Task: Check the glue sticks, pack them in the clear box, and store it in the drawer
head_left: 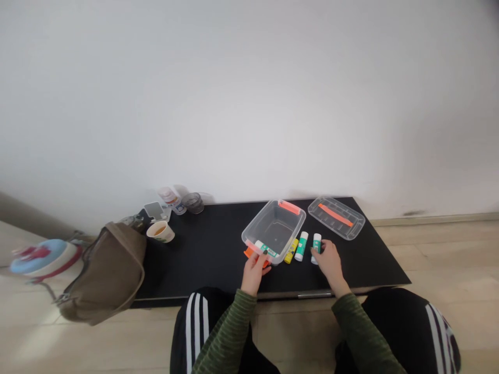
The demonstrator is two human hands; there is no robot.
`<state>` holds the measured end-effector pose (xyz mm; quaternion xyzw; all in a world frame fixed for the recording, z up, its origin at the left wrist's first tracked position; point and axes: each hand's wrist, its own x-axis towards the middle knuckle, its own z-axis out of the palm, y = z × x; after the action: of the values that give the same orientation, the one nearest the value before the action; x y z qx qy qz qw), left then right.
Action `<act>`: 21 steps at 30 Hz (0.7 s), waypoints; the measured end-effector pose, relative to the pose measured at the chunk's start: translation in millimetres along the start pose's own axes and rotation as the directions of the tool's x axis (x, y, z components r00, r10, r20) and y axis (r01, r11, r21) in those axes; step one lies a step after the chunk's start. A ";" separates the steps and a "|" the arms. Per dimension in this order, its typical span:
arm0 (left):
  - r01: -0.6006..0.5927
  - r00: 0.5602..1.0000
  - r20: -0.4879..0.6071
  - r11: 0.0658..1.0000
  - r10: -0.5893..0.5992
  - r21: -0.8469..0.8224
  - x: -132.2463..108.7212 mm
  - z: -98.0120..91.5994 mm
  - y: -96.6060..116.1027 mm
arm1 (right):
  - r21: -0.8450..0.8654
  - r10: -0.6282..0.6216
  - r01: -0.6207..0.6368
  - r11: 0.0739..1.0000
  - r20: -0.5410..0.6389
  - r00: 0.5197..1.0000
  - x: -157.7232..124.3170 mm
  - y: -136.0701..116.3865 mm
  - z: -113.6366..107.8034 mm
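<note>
My left hand (254, 269) is closed on the near edge of a clear plastic box (254, 224), by its orange latch. At the thumb tip a green-and-white glue stick (268, 249) lies along the box's near side; whether the thumb presses on it I cannot tell. My right hand (328, 259) has its fingertips around another green-and-white glue stick (317, 242), whose lower part they partly cover. Between the hands lie a yellow glue stick (291, 251) and a third green-and-white glue stick (301, 246), both on the black table (210, 249).
The clear lid (336, 217) with an orange handle lies at the back right. On the left stand a paper cup (160, 232) of brownish liquid, a white bottle (172, 200) and a dark glass (193, 203). A brown bag (105, 275) hangs over the table's left end.
</note>
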<state>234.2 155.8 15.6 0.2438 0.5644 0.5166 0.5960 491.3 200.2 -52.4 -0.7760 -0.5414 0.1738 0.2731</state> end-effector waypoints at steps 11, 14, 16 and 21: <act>-0.013 1.000 0.012 1.000 0.012 0.016 -1.3 0.6 0.6 | 0.022 0.049 -0.051 0.998 0.099 0.994 7.1 0.7 -11.6; -0.015 1.000 0.008 1.000 0.015 0.008 -0.7 0.7 0.1 | 0.267 0.099 -0.122 0.956 0.099 0.990 7.6 -4.9 -20.2; -0.015 1.000 0.008 1.000 0.014 0.007 -0.5 0.6 0.0 | 0.441 0.071 -0.080 0.894 0.036 0.997 6.3 -20.2 -30.7; -0.036 0.999 0.026 0.999 0.035 0.014 -0.6 -0.5 -0.3 | 0.686 -0.212 0.203 0.699 -0.072 0.975 4.1 -100.7 -60.5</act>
<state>233.9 155.0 15.4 0.2645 0.5559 0.5199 0.5922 451.9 216.4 57.2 -0.5518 -0.5232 0.3352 0.5562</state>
